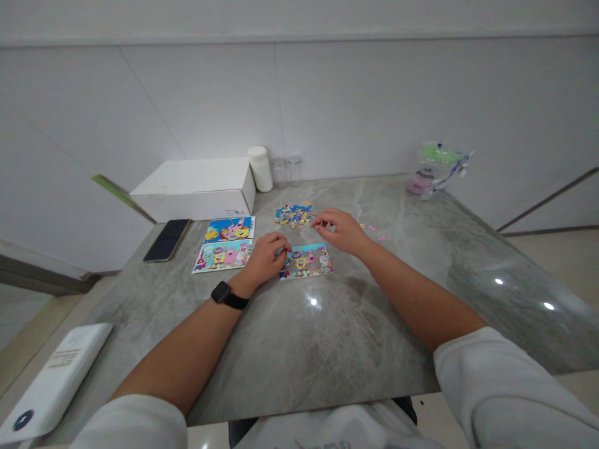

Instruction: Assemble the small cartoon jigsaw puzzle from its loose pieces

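Right grip (343,232) pinched, whether on anything we can't tell; left grip (266,257) curled at the left edge of the puzzle (304,263), centre frame, hold unclear. Light pinch, puzzle flat: that's sound technique! Counting: one puzzle, two picture cards (223,255) centre-left, two glasses (294,171) upper centre.

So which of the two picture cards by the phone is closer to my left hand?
The front card, with the paler background, is closer to your left hand; the deep-blue back card lies farther off, by the white box.
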Demonstrator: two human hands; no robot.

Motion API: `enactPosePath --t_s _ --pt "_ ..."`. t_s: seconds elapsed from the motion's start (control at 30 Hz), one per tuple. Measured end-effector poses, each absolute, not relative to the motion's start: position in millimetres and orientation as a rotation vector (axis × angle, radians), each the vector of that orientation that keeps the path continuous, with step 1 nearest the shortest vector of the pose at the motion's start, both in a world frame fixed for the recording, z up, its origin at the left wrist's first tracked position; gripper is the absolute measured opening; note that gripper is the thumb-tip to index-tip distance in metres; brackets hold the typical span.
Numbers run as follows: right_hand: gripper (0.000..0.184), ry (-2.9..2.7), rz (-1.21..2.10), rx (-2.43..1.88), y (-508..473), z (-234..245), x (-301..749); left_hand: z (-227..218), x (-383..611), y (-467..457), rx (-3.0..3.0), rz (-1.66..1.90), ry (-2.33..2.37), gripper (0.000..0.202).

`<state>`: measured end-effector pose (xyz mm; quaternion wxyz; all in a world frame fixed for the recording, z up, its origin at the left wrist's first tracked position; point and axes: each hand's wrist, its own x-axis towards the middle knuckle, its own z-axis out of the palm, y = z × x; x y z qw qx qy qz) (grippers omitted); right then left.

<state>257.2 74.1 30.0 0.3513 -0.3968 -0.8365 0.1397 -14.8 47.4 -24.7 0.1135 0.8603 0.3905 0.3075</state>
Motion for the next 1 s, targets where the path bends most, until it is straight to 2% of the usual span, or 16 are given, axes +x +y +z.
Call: enactPosePath --t_s 0.23,0.43,0.7,1.0 --pt "0.025 -1.893 0.316 -1.374 77.9 81.4 313.9 -24.5 -14.5 47.8 2.520 0.922 1.121 0.021" --pt "0.024 -1.870 0.311 -1.503 72.0 102.0 351.1 -24.4 -14.5 48.2 2.517 0.898 1.134 0.020" --pt "0.017 -2.029 0.302 -1.726 71.0 103.4 360.3 -24.7 -17.0 48.1 2.498 0.934 1.211 0.021" --pt "0.007 -2.296 0.319 -1.914 87.0 79.9 376.5 -22.4 -15.1 46.4 2.485 0.902 1.269 0.018"
